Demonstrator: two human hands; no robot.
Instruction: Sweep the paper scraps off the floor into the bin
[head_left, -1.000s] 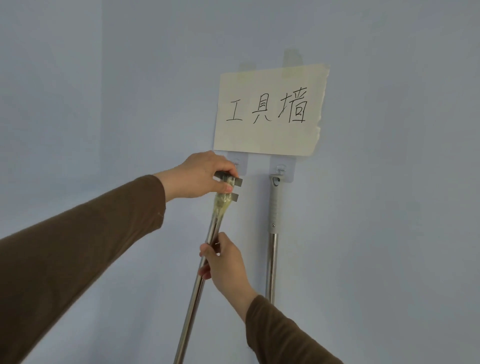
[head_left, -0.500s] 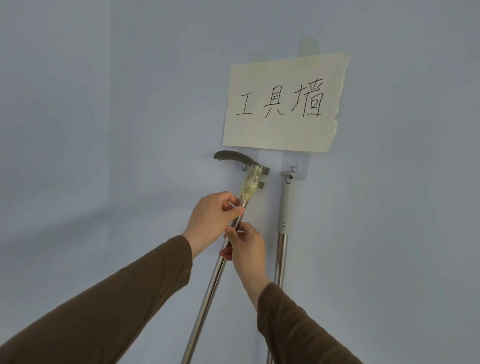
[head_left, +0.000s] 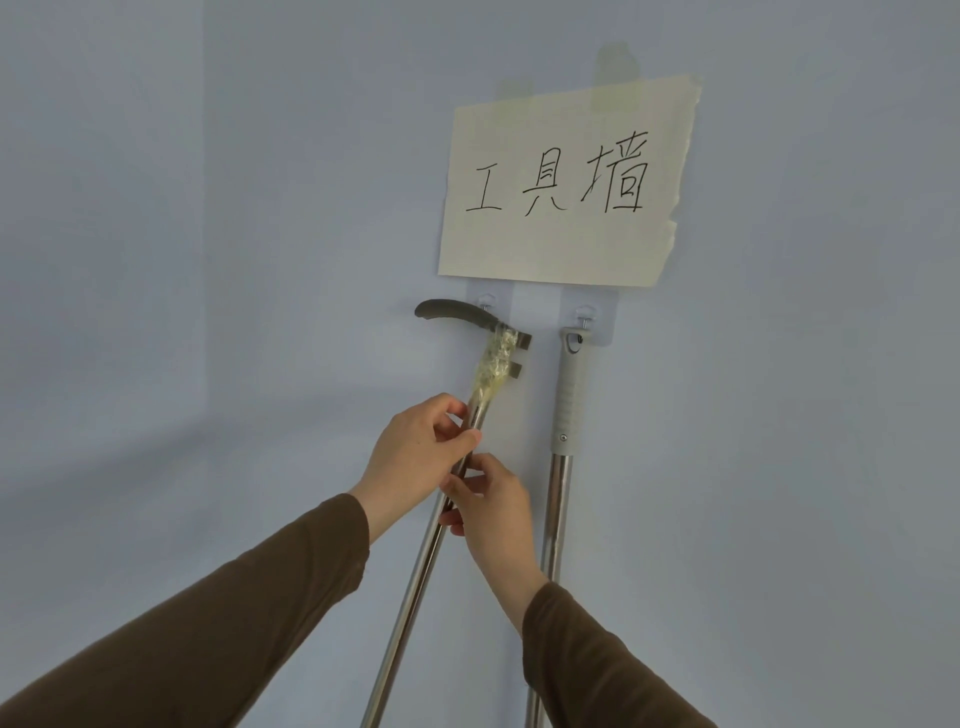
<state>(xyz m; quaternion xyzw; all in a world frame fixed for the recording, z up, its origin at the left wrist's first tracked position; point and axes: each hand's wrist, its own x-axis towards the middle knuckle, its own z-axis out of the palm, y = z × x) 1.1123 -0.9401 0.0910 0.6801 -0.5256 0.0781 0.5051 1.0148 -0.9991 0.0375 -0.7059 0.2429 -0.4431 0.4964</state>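
Beside right hand (head_left: 491, 512), second pole (head_left: 558, 499) hanging close; both hands, left hand (head_left: 415, 454) uppermost, gripping tilted metal pole (head_left: 415, 577).

**Wall carrying two hung tools**

A pale blue wall (head_left: 208, 260) is filling the frame. At centre, two clear adhesive hooks are holding a left pole (head_left: 410, 597), hanging tilted, and a right pole (head_left: 558, 499), hanging upright. A taped paper sign (head_left: 566, 182) is sitting just above them.

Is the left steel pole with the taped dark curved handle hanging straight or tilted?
Tilted. The steel pole with the taped curved handle slants down-left from the wall hook, gripped by left hand and right hand.
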